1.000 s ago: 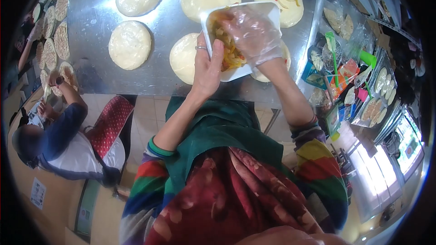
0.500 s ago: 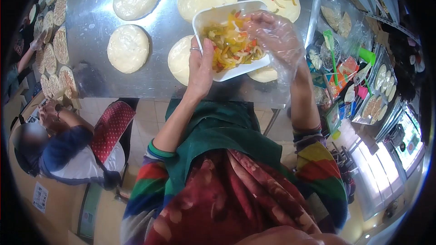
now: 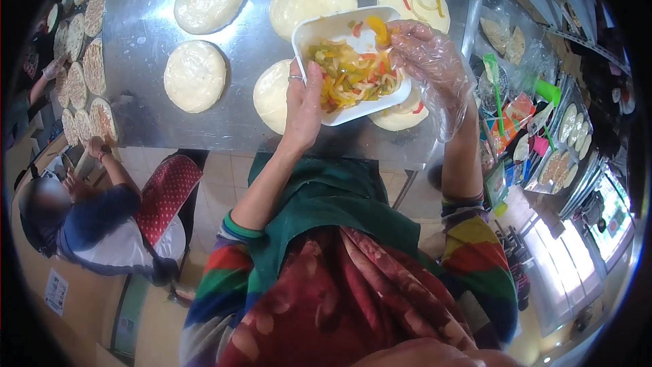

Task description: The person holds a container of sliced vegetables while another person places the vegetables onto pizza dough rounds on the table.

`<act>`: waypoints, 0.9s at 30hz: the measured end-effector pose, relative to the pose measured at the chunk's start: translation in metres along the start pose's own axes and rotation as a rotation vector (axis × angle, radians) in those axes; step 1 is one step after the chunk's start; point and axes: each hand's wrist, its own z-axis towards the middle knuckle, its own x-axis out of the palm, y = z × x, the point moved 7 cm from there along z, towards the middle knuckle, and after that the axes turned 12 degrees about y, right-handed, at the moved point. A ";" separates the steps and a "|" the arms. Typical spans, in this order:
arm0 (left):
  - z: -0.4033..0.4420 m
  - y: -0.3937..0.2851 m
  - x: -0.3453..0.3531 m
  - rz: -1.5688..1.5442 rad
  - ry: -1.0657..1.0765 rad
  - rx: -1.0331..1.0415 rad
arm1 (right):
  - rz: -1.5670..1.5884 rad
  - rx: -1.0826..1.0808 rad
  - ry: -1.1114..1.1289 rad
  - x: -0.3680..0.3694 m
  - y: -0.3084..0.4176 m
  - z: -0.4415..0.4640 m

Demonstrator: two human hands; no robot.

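Observation:
My left hand [image 3: 305, 105], bare with a ring, grips the left side of a white tray [image 3: 329, 26]. Cut peppers in yellow, green and red [image 3: 353, 75] lie in the tray. At the tray's right edge is my right hand [image 3: 424, 54] in a clear plastic glove, its fingers closed on yellow pepper strips [image 3: 378, 29]. Below the tray, partly hidden by it, are a round of dough [image 3: 272, 98] and another with a red strip [image 3: 401, 119]. A further dough round [image 3: 421, 3] behind my right hand bears a few pepper strips.
More dough rounds [image 3: 195, 76] sit on the metal table [image 3: 136, 122]. Seeded flatbreads [image 3: 95, 64] line the far left, where a person in a blue and white top [image 3: 102, 224] stands. Bags, green utensils [image 3: 499, 98] and trays of breads [image 3: 558, 166] are at the right.
My right hand has come up out of the tray to its right edge, now with yellow pepper strips in its fingers. The tray has shifted slightly and more of its contents show.

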 end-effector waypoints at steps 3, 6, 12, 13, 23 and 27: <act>0.001 -0.004 -0.002 0.061 -0.016 -0.008 | -0.145 -0.071 -0.049 -0.013 0.006 0.006; 0.001 -0.010 -0.001 0.001 -0.057 -0.021 | -0.597 -0.248 -0.164 -0.005 0.029 0.006; 0.009 -0.011 -0.004 -0.074 -0.051 0.000 | -0.948 -0.299 -0.134 0.009 0.033 0.011; 0.010 -0.012 -0.005 -0.064 -0.059 0.003 | -0.775 -0.303 -0.082 0.006 0.031 0.015; 0.014 0.004 -0.032 0.001 -0.086 -0.040 | -0.761 -0.124 -0.485 -0.110 0.076 0.053; 0.009 -0.003 -0.031 -0.041 -0.104 -0.033 | -1.318 -0.129 -0.648 -0.179 0.088 0.106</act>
